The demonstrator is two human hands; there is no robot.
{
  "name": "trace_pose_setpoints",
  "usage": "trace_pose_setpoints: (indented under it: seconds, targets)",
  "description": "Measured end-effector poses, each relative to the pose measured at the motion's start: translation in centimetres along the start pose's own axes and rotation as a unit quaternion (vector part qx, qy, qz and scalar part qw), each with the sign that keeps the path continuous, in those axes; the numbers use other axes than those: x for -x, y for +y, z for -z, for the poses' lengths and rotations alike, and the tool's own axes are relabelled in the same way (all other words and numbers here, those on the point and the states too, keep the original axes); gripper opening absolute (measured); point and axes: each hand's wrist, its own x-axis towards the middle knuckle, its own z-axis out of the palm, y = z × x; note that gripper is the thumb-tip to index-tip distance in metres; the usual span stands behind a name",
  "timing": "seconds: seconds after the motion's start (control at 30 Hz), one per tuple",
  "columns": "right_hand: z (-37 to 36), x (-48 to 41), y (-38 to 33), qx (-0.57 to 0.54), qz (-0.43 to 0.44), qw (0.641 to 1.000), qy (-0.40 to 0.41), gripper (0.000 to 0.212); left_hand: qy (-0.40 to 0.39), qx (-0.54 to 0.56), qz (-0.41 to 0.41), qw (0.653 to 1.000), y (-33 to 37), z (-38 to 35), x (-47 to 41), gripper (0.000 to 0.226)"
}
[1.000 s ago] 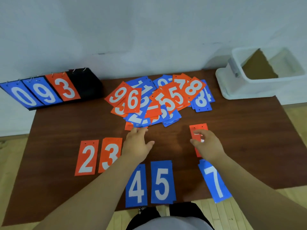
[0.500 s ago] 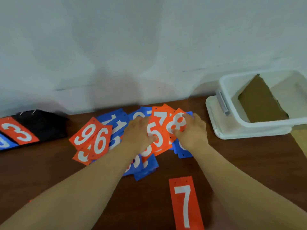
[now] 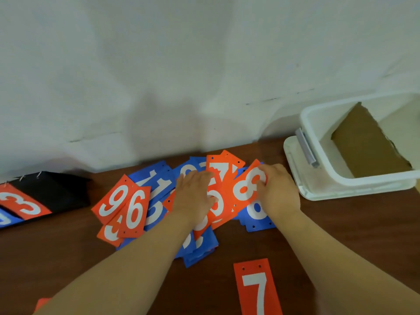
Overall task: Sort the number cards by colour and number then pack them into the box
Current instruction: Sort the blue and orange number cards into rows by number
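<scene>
A dark wooden worktop (image 3: 341, 235) carries a white box (image 3: 318, 189) at the right and a heap of number cards (image 3: 156, 201) in the middle. The left hand (image 3: 195, 194) lies flat with fingers spread on the heap. The right hand (image 3: 277, 189) pinches an orange 8 card (image 3: 246, 189) at its edge; an orange 7 card (image 3: 256, 287) lies apart, nearer.

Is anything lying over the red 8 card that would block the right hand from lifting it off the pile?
Nothing visible does. The red 8 lies on top of the pile, overlapping a blue 8 beneath it. The right hand already touches its right edge; whether it grips the card is unclear. The left hand presses on neighbouring red cards, not on the 8.
</scene>
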Motion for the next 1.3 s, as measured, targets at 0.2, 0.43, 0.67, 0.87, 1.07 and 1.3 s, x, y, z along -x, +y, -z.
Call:
trace_pose_setpoints:
  seconds: [0.2, 0.43, 0.67, 0.87, 1.07, 1.3]
  targets:
    - [2.5, 5.1, 0.4, -0.101, -0.018, 0.992, 0.067, 0.023, -0.026, 0.044, -0.004, 0.999, 0.1, -0.1, -0.4, 0.073]
    - [2.2, 9.4, 2.2, -0.155, -0.130, 0.978, 0.057, 0.024, -0.031, 0.042, 0.002, 0.999, 0.2, 0.6, -1.1, 0.079]
    - [3.4, 10.7, 3.4, -0.230, -0.223, 0.945, 0.063, 0.022, -0.027, 0.108, -0.054, 0.992, 2.2, 0.5, -0.4, 0.070]
    - [6.4, 12.3, 4.1, -0.393, -0.264, 0.872, 0.122, 0.031, 0.011, 0.239, -0.069, 0.969, 7.5, 4.8, 1.0, 0.064]
    - [11.2, 15.2, 2.2, -0.517, -0.225, 0.825, 0.048, 0.034, 0.002, 0.476, 0.065, 0.877, 6.9, 8.8, 8.0, 0.052]
    - [10.4, 19.1, -6.0, -0.339, -0.063, 0.922, -0.178, 0.039, -0.057, 0.466, 0.107, 0.877, 0.9, 12.7, 17.1, 0.054]
